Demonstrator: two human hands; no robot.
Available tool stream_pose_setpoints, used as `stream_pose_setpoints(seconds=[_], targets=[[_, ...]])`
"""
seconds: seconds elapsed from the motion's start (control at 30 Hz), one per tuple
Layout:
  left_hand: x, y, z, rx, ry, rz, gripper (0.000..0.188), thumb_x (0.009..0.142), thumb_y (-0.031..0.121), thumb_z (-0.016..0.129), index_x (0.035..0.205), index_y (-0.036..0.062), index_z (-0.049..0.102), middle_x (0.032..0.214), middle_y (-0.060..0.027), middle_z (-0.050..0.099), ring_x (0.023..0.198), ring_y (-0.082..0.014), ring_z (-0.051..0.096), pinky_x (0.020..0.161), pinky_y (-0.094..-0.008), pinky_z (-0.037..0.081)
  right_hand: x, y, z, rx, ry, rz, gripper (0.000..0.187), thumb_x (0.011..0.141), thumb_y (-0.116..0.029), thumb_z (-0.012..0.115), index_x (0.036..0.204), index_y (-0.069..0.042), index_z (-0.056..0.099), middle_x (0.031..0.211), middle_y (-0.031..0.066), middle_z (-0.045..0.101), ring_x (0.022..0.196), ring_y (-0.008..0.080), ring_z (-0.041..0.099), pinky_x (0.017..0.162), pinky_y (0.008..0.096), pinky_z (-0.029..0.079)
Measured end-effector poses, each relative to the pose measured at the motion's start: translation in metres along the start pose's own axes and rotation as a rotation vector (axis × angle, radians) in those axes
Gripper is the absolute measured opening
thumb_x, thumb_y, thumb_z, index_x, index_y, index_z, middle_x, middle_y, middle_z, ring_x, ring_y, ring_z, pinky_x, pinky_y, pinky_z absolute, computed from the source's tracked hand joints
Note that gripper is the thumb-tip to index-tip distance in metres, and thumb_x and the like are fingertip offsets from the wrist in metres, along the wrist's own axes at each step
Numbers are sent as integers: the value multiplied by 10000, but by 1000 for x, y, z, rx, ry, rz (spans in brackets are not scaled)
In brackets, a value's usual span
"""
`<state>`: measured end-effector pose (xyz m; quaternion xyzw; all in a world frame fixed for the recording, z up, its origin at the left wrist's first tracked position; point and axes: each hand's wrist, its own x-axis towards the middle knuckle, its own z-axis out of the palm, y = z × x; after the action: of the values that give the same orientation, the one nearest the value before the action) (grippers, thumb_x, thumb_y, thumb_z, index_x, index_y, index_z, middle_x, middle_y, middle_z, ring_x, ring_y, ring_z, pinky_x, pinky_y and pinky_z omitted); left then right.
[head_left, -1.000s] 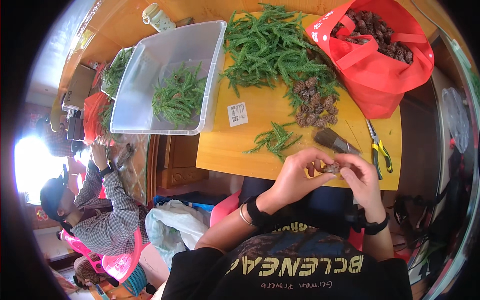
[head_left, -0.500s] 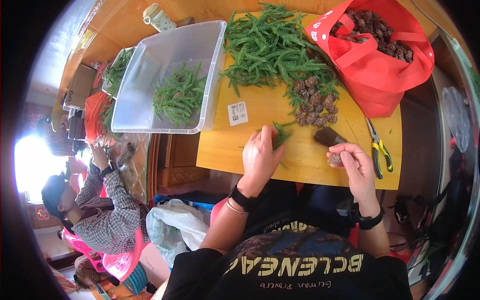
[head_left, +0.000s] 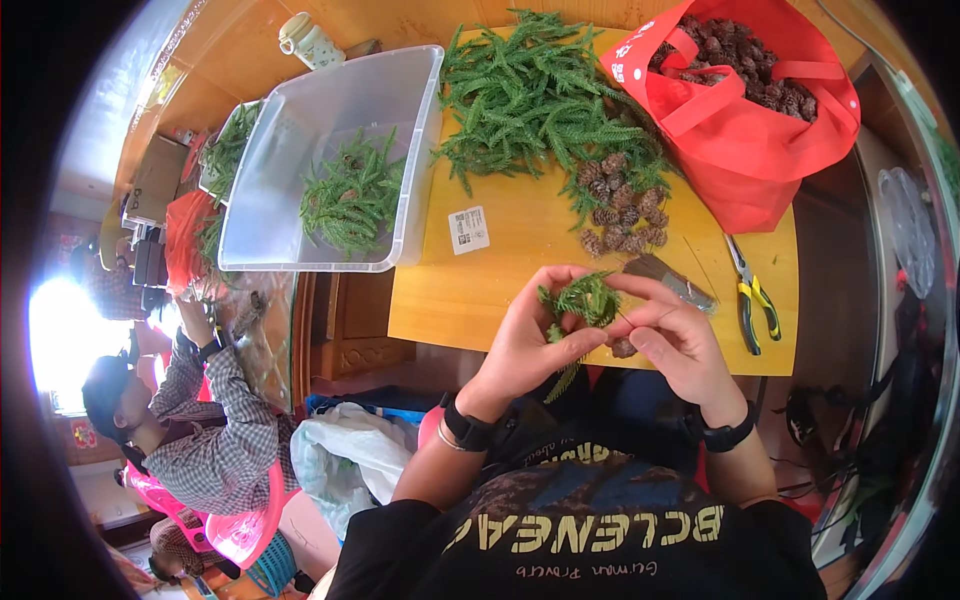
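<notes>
My left hand (head_left: 530,335) is closed round a green pine sprig (head_left: 588,298), lifted over the table's near edge. Close against it, my right hand (head_left: 680,345) pinches a small brown pine cone (head_left: 623,347), partly hidden by the fingers; a thin dark wire seems to run from it. Beyond my hands lies a cluster of pine cones (head_left: 628,210), beside a big pile of green pine sprigs (head_left: 540,100). A bundle of thin dark wires (head_left: 670,282) lies just past my right hand. Pliers (head_left: 750,297) with yellow and black handles rest to the right.
A clear plastic bin (head_left: 262,170) holding green sprigs stands left on the wooden table (head_left: 440,310). A red bag (head_left: 740,170) full of pine cones is at the far right. A white label (head_left: 468,230) lies between. At left, a person in a checked shirt (head_left: 225,430) sits working.
My left hand has raised the sprig off the table and turned it upward. My right hand has moved left with the pine cone, bringing it up to the sprig.
</notes>
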<state>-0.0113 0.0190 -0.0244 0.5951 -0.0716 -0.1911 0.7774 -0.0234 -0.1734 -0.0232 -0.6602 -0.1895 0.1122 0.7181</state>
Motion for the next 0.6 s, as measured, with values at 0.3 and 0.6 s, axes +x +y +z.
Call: stream_pose_setpoints(seconds=[0.3, 0.6], targets=[[-3, -12, -4, -172, -17, 148, 330, 856, 3, 521, 1169, -4, 416, 1106, -68, 513, 1012, -113, 497, 892, -268, 399, 0, -7, 4, 83, 79, 73, 165, 894, -35, 499, 978, 55, 610, 1095, 96, 537, 896, 135, 574, 767, 251, 484], [0, -4, -1, 269, 4, 220, 567, 749, -93, 555, 1273, 11, 364, 1093, -73, 496, 1037, -167, 512, 874, -289, 420, -3, 5, 0, 106, 130, 69, 181, 893, -44, 501, 1000, 33, 625, 1058, 76, 543, 903, 118, 544, 801, 239, 429]])
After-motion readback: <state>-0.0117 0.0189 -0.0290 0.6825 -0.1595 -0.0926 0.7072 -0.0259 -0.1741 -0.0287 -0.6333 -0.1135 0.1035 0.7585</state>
